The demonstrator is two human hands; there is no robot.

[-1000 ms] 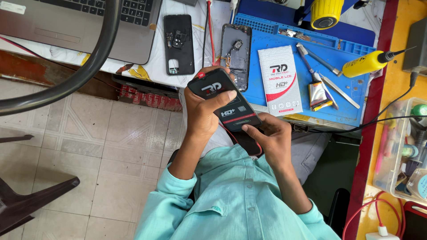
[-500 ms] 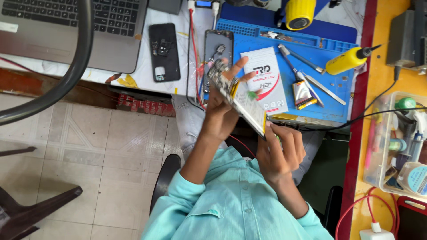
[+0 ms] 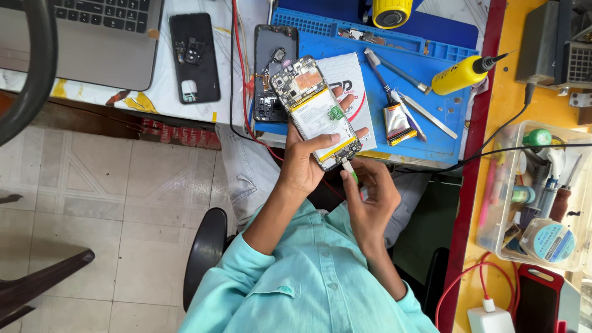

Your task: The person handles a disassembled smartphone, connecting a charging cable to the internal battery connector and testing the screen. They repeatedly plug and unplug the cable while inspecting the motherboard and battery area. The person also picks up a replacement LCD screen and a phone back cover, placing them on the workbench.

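opened phone [image 3: 316, 111]: since the earlier frame turned battery-side up and raised to upper centre, over blue mat [image 3: 444, 132]. gripped by closed left hand [image 3: 305, 163]; right hand [image 3: 369, 197] pinched on small tool [image 3: 349, 169] at lower edge. phone best kept steady, tip pressed gently.

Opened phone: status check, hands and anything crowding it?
Left hand grips opened phone, circuit side up. Right hand pinches connector at its lower end. Red wire runs behind; blue mat beyond.
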